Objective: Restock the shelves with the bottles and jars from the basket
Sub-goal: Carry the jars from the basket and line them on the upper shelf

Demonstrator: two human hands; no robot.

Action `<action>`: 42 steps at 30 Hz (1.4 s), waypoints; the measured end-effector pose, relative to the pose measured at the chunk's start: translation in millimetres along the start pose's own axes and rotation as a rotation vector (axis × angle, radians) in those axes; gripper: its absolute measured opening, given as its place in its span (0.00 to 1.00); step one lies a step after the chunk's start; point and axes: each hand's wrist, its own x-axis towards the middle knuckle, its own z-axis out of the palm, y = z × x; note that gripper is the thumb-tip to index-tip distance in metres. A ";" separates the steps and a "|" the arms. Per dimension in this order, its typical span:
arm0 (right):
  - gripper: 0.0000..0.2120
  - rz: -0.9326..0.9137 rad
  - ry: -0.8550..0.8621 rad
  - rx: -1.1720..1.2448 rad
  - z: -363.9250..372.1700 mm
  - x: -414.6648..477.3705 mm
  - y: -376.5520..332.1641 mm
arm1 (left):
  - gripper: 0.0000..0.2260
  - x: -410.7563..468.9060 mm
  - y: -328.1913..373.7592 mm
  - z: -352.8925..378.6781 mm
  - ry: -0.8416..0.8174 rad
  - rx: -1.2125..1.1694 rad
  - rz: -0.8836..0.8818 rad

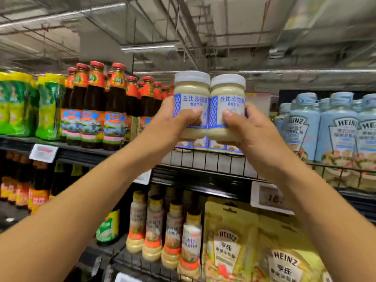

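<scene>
Two white-lidded jars of pale salad dressing with blue-and-white labels are held up side by side, touching, in front of the top shelf. My left hand point(175, 123) grips the left jar point(191, 94) and my right hand point(248, 131) grips the right jar point(227, 96). Both jars are upright and sit above the shelf's wire front rail point(203, 159). Behind and below them, the same kind of jars point(211, 145) stand on the shelf, mostly hidden. The basket is out of view.
Dark sauce bottles with red caps point(93, 110) and green-yellow bottles point(48, 110) fill the top shelf to the left. Pale blue Heinz bottles point(337, 129) stand to the right. Dressing bottles point(173, 231) and Heinz pouches point(230, 241) occupy the shelf below. Price tags point(268, 198) hang on shelf edges.
</scene>
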 end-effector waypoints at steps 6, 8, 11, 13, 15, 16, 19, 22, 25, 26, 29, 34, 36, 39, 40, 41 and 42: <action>0.26 0.097 0.023 -0.134 -6.5 36.3 7.5 | 0.18 60.2 -10.6 -29.0 -0.236 0.129 0.031; 0.14 0.141 -0.006 -0.166 -10.9 44.5 11.6 | 0.12 76.9 -13.9 -41.3 -0.352 0.168 0.026; 0.06 0.233 -0.076 -0.237 -16.6 52.5 17.2 | 0.24 92.5 -21.6 -52.7 -0.477 0.246 -0.014; 0.06 0.322 -0.060 -0.281 -18.6 56.7 20.9 | 0.20 98.0 -28.4 -51.6 -0.533 0.283 -0.008; 0.09 0.395 -0.025 -0.325 -20.8 60.8 24.1 | 0.14 100.0 -37.6 -48.0 -0.532 0.302 -0.013; 0.12 0.424 -0.013 -0.349 -22.1 62.6 25.2 | 0.12 100.1 -42.2 -46.3 -0.532 0.299 -0.021; 0.23 0.523 -0.040 -0.432 -27.0 66.4 27.5 | 0.07 102.1 -57.0 -45.5 -0.547 0.287 -0.044; 0.26 0.632 -0.112 -0.545 -28.7 67.1 32.0 | 0.12 105.2 -65.1 -48.3 -0.636 0.281 -0.127; 0.28 0.656 -0.176 -0.569 -30.9 67.3 36.4 | 0.15 107.3 -68.4 -49.0 -0.790 0.320 -0.174; 0.28 0.650 -0.195 -0.571 -32.1 67.5 36.5 | 0.15 107.9 -68.7 -49.2 -0.815 0.340 -0.174; 0.24 0.650 -0.243 -0.576 -35.0 66.9 33.7 | 0.16 110.4 -70.6 -52.0 -0.837 0.346 -0.194; 0.25 0.576 -0.223 -0.682 -28.9 62.6 30.4 | 0.21 113.8 -77.3 -54.7 -0.830 0.406 -0.260; 0.28 0.567 -0.193 -0.708 -24.6 61.0 28.5 | 0.23 114.0 -77.3 -54.9 -0.817 0.404 -0.254; 0.30 0.563 -0.164 -0.796 -20.1 56.6 22.4 | 0.37 115.5 -77.0 -59.1 -0.738 0.498 -0.198; 0.33 0.550 -0.131 -0.833 -20.5 54.4 20.1 | 0.43 115.9 -75.6 -62.3 -0.703 0.578 -0.147; 0.36 0.524 -0.092 -0.859 -21.4 52.0 17.9 | 0.47 117.0 -73.8 -65.8 -0.667 0.649 -0.078; 0.38 0.487 -0.060 -0.871 -22.8 49.5 15.7 | 0.46 118.2 -72.5 -69.2 -0.634 0.694 0.006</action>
